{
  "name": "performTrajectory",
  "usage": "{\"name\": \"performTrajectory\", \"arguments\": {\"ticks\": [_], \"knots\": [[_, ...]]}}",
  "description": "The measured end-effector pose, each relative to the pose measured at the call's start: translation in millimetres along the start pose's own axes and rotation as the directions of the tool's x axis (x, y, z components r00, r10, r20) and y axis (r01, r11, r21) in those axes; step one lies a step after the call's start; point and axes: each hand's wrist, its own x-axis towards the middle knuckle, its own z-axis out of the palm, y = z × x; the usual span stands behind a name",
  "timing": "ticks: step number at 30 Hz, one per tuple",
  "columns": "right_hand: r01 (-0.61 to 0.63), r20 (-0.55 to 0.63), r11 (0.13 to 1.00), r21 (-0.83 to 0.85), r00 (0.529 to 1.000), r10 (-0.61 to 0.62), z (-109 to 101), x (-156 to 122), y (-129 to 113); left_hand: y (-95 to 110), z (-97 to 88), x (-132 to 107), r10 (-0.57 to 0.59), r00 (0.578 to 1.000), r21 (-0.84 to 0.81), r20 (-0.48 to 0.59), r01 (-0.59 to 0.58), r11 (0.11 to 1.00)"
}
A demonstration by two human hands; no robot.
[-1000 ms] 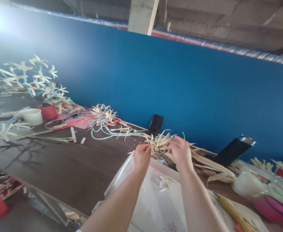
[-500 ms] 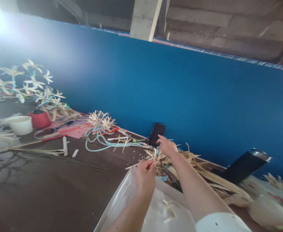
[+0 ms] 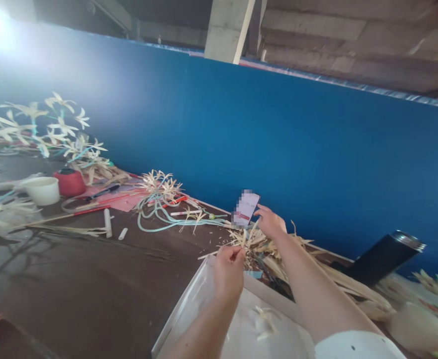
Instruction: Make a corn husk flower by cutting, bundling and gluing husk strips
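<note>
My left hand [image 3: 229,267] is closed in a pinch above the near box's far left corner. What its fingertips hold is hidden against a heap of pale dried husk strips [image 3: 258,242] right behind them. Farther back, my right hand [image 3: 271,223] has its fingers partly stretched out at the right edge of a phone [image 3: 246,208]. The phone leans upright near the blue wall, its screen lit and partly blurred out. Below my hands lies a white box or tray [image 3: 241,326], with a pale husk flower [image 3: 265,321] in it.
A black flask [image 3: 385,257] leans at the right. Light-blue cords [image 3: 159,224] and a bunch of husk flowers [image 3: 162,185] lie left of the phone. Farther left are a white cup [image 3: 44,190], a red spool [image 3: 69,182] and standing husk flowers [image 3: 60,127]. A blue partition [image 3: 297,139] backs the table.
The phone's screen has turned from dark to lit. My right hand has drawn back slightly to the right from its face. My left hand keeps its pinch; the view has shifted slightly.
</note>
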Motion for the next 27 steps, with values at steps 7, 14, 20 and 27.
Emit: {"name": "performTrajectory", "arguments": {"ticks": [7,14,20,27], "knots": [[-0.174,-0.048,0.967,0.184,0.981,0.186,-25,-33,-11,0,-0.8,-2,0.011,1.000,-0.046,0.004,-0.011,0.999],[-0.242,0.083,0.245,0.939,0.849,0.522,-57,-110,-34,4,-3.0,-3,0.009,1.000,-0.033,0.009,-0.009,0.999],[-0.204,0.127,0.058,0.977,0.783,0.608,-44,-165,-59,1,-1.7,-5,0.039,0.998,0.000,0.041,-0.039,0.999],[-0.180,-0.005,0.254,0.950,0.808,0.589,-8,-182,-66,3,-2.5,-8,0.089,0.993,0.008,0.072,-0.090,0.996]]}}
